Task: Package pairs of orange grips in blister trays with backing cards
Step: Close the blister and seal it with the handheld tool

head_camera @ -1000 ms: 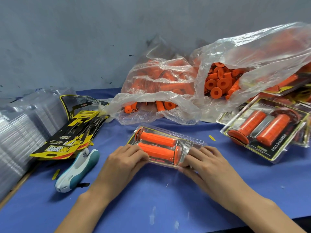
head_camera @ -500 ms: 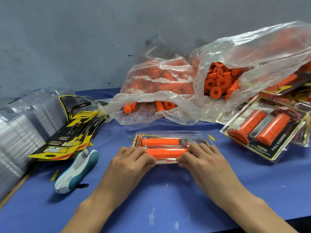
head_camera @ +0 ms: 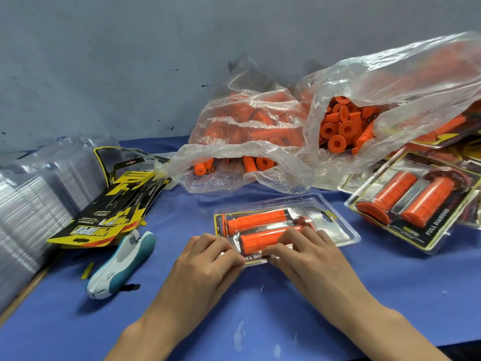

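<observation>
head view: we note a blue cloth-covered table [head_camera: 260, 316] against a scuffed grey wall [head_camera: 104, 61]. left hand [head_camera: 205, 267] and right hand [head_camera: 309, 256] pinch the near edge of a clear blister tray holding two orange grips [head_camera: 263, 227], mid-table.

Two bare forearms are showing from the bottom edge of the head view, each ending in an uncovered hand. The left hand [head_camera: 208, 259] is wearing no glove, ring or band, and the forearm behind it is carrying no sleeve or cuff as far as the frame reaches. The right hand [head_camera: 304, 254] is likewise going bare, with nothing on the fingers and no watch or strap at the wrist. Both hands are showing short, unpainted nails. No clothing is entering the picture on either arm.
</observation>
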